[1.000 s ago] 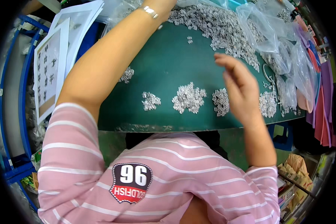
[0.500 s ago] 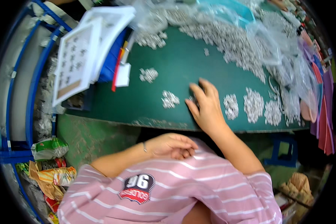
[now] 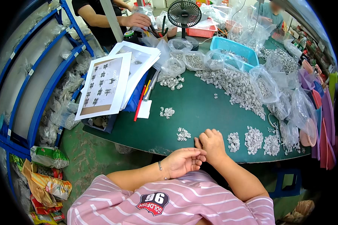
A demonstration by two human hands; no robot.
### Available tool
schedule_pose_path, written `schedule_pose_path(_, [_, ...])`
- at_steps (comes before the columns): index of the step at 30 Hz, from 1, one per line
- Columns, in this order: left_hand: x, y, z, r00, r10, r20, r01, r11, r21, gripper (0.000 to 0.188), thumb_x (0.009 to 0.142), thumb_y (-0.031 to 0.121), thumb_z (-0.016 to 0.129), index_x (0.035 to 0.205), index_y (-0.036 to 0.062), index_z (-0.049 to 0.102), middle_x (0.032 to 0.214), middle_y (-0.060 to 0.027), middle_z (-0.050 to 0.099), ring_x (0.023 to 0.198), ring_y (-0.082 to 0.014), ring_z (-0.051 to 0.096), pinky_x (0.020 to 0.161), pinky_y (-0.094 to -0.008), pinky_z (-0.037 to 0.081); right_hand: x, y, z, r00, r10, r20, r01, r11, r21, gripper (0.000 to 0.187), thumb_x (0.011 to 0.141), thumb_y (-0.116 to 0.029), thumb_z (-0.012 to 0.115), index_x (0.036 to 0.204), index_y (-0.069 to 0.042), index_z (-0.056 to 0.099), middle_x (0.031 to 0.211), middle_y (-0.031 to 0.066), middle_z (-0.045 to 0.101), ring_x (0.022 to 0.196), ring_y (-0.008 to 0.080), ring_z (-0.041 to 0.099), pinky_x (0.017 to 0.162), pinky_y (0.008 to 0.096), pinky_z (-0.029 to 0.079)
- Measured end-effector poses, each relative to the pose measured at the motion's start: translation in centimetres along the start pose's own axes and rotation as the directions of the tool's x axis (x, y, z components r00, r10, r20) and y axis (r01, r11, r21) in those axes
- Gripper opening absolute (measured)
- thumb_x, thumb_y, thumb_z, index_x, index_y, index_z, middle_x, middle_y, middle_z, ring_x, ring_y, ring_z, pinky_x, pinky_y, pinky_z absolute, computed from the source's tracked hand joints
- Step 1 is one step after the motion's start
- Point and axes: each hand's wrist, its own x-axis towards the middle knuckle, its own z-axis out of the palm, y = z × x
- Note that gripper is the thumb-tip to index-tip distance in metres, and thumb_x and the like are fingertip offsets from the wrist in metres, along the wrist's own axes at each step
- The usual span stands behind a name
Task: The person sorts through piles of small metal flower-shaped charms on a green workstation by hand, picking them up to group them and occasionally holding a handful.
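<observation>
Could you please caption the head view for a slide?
Left hand curled beside right hand at the green table, near piles of small silvery pieces.

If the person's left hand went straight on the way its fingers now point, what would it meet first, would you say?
Most likely the right hand, just ahead of the left hand; depth is unclear, so they may already be touching.

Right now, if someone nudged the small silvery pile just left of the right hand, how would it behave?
The pile would probably scatter, since its pieces look loose. It likely wouldn't topple, lying low on the green table. The shiny pieces may slip easily.
</observation>
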Motion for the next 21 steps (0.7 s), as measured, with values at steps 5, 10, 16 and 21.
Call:
schedule_pose_path(5, [-0.4,0.5,-0.3,0.987,0.09,-0.135,-0.094,0.995,-0.024,0.026,0.094,0.014,0.043,0.11,-0.0031,0.055,0.099,-0.0105,0.06,0.092,-0.0168,0.058,0.081,-0.0296,0.048,0.3,0.3,-0.1,0.997,-0.074,-0.035,0.074,0.997,0.009,0.023,0.074,-0.014,0.065,0.061,-0.009,0.047,0.056,0.0065,0.048,0.053,0.0249,0.052,0.048,0.0362,0.043])
schedule_pose_path(10, [-0.8,1.2,1.4,0.959,0.126,-0.255,-0.133,0.991,-0.01,0.035,0.094,0.015,0.042,0.122,-0.0058,0.046,0.118,-0.0162,0.055,0.114,-0.0252,0.051,0.097,-0.0343,0.042,0.7,1.0,0.3,0.992,0.069,-0.105,-0.05,0.984,0.169,0.026,0.076,-0.012,0.066,0.06,-0.007,0.047,0.056,0.0077,0.053,0.05,0.0252,0.054,0.044,0.0337,0.043])
schedule_pose_path(16, [1.0,1.1,2.9,0.943,0.163,-0.29,-0.214,0.965,-0.154,0.039,0.094,0.02,0.04,0.124,-0.0052,0.042,0.121,-0.0161,0.052,0.119,-0.0245,0.046,0.103,-0.0376,0.035,2.6,-0.2,-1.2,0.722,0.656,0.22,-0.496,0.268,0.826,0.028,0.083,-0.013,0.061,0.061,-0.006,0.044,0.056,0.0042,0.049,0.045,0.0152,0.045,0.044,0.0286,0.04])
schedule_pose_path(21, [7.0,0.7,-1.8,0.863,0.434,0.257,-0.274,0.832,-0.482,0.019,0.093,0.017,0.04,0.094,0.0055,0.055,0.1,-0.0068,0.06,0.098,-0.0191,0.054,0.096,-0.0357,0.039,4.9,-1.7,-2.3,0.698,0.485,0.527,0.067,-0.777,0.626,0.023,0.09,-0.023,0.05,0.072,-0.008,0.047,0.055,0.0057,0.044,0.044,0.0172,0.041,0.044,0.0302,0.037])
